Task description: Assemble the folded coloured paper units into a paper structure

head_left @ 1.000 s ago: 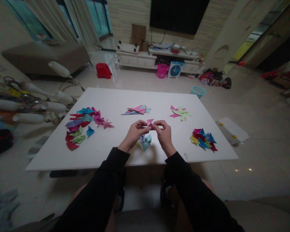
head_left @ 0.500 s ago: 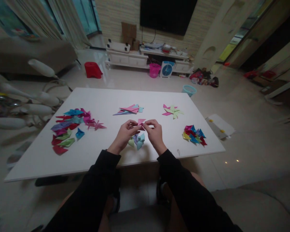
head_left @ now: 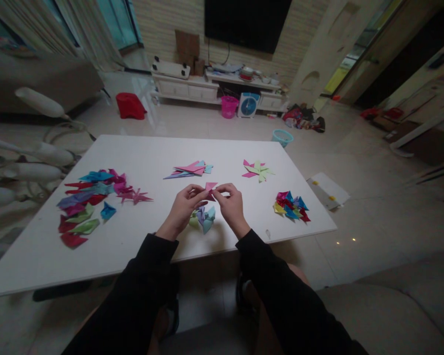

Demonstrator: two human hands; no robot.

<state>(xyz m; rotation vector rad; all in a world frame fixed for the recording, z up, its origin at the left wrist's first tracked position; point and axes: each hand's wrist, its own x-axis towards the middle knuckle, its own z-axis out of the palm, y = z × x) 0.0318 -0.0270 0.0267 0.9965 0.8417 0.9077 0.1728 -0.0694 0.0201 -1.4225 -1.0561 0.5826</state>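
Note:
Between my fingertips is a small piece of folded pink paper (head_left: 210, 187), held just above the white table (head_left: 133, 256). My left hand (head_left: 185, 205) pinches its left side, and my right hand (head_left: 231, 204) pinches its right side. Beneath the hands lie several folded pieces in pale green, lavender and light blue (head_left: 206, 219). Beyond them rests a pile of long pointed folded papers (head_left: 192, 169) in pink, blue and lavender. Farther right sits a loose group of green and pink folded strips (head_left: 259, 170).
Many colourful origami pieces (head_left: 85, 197) spread over the table's left side. A smaller heap of shiny folded pieces (head_left: 291, 205) is near its right edge. Past the table stand a red stool (head_left: 130, 106), a pink bucket (head_left: 229, 106) and a light blue basket (head_left: 282, 137).
The whole view has shifted slightly, so the table and its piles appear a little farther left. Both hands still pinch the pink paper, with only slight finger movement.

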